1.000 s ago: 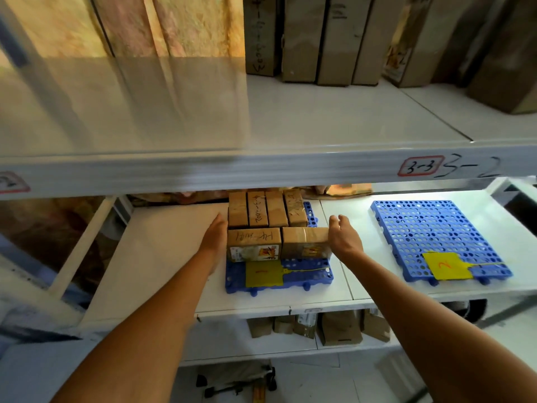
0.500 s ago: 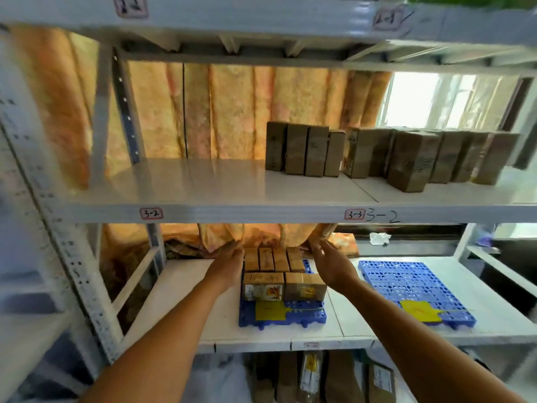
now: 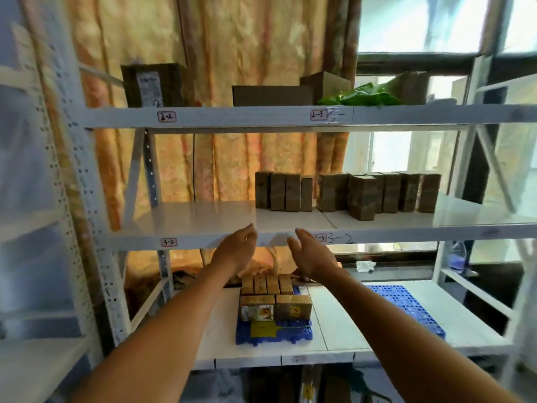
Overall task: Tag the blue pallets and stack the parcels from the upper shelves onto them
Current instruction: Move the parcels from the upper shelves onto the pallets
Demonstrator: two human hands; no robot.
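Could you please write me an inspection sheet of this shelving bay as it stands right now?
Surface: white metal shelf, bare on its left half; lower white shelf carries both pallets.
Job's things: row of brown cardboard parcels upright on the shelf's right half; near blue perforated plastic pallet with yellow tag holds stacked brown parcels; second blue pallet partly hidden by the right forearm, no parcels seen on it.
Clutter: green plastic bag and dark boxes on the top shelf.
Grippers: left hand and right hand open, empty, raised at the shelf edge.
Cables: nothing seen.
Surroundings: orange patterned curtain, window behind.
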